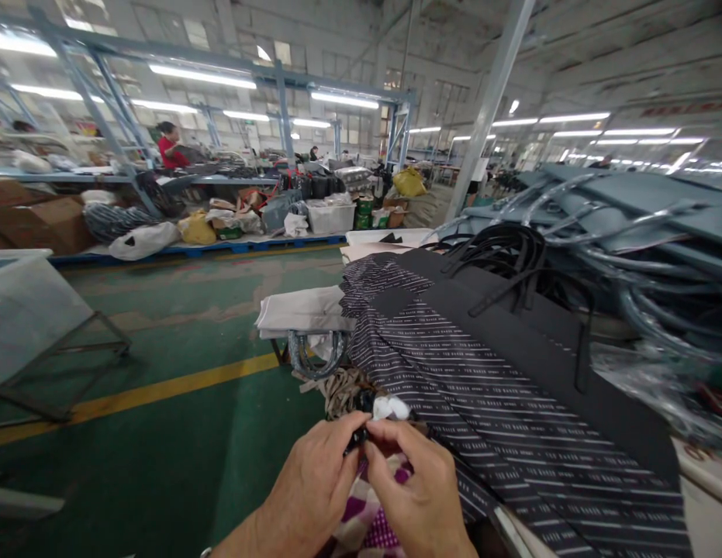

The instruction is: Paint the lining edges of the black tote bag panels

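Both my hands meet low in the middle of the head view. My left hand [317, 484] and my right hand [416, 496] pinch together on a small black piece [357, 439] with a bit of white material [391, 408] sticking up above it. Fingers of both hands are closed around it. Under my hands lies a purple and white checked cloth [369, 523]. Just beyond is a stack of black fabric panels with white striped print [482, 403], stretching away to the right.
Black straps [500, 252] lie on the far end of the black panels. Grey-blue bags with handles [640, 232] are piled at right. A grey folded stack [302, 310] sits ahead. Green floor with a yellow line [163, 391] lies left. A person in red [170, 147] works far off.
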Demonstrator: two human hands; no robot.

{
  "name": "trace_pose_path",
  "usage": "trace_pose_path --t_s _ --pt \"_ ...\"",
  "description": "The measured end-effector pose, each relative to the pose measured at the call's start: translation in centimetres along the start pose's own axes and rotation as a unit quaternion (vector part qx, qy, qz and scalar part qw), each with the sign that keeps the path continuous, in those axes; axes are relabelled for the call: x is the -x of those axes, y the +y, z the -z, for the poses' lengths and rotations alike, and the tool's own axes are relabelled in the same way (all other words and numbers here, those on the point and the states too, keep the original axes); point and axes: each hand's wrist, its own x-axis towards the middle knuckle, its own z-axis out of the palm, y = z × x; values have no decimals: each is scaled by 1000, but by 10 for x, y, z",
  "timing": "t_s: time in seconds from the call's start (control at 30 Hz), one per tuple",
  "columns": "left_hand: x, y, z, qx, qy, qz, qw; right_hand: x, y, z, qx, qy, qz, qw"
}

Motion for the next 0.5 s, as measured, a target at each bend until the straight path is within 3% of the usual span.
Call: trace_pose_path --t_s 0.4,0.5 --pt "10 -1 -7 44 -52 61 996 12 12 -13 93 -5 90 992" --pt "11 -2 -10 53 -95 92 990 16 12 -19 89 35 83 992"
